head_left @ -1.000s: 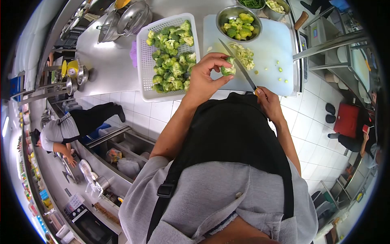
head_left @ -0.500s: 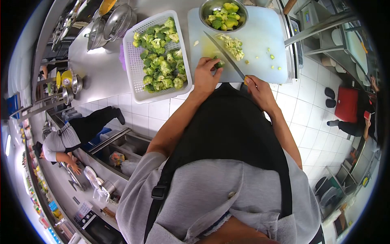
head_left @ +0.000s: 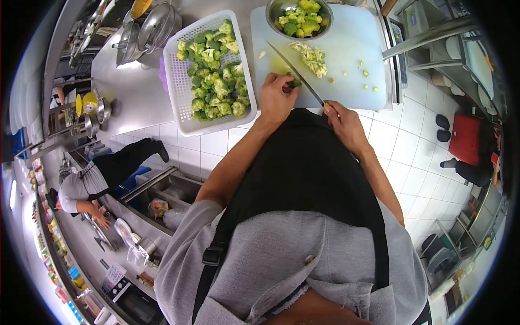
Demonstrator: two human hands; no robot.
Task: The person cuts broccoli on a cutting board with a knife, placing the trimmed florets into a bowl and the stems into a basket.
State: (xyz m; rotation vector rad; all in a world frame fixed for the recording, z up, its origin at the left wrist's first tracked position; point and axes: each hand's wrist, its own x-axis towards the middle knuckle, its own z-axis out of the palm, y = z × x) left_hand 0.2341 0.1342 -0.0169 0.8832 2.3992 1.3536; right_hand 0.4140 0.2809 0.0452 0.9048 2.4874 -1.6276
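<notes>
My left hand (head_left: 278, 97) pinches a small broccoli floret (head_left: 294, 83) over the near left part of the white cutting board (head_left: 357, 54). In my right hand (head_left: 346, 125) is the handle of a long kitchen knife (head_left: 295, 71). Its blade slants up and left across the board, its edge right beside the floret. Beyond the blade lies a pile of pale broccoli trimmings (head_left: 311, 58). A metal bowl (head_left: 271, 24) holding broccoli pieces (head_left: 300, 19) sits at the far edge of the board. Left of my hand stands a white plastic basket (head_left: 179, 103) with many broccoli florets (head_left: 214, 81).
Metal strainers (head_left: 157, 27) lie on the steel counter (head_left: 122, 105) at left. Small green scraps (head_left: 365, 72) dot the board's right side. One person (head_left: 89, 184) bends over a sink at left. Another person (head_left: 471, 170) sits at right near a red object (head_left: 465, 140).
The knife has shifted slightly left and toward me, its blade now closer over the floret. My left fingers have turned the floret a little. The view has shifted slightly.
</notes>
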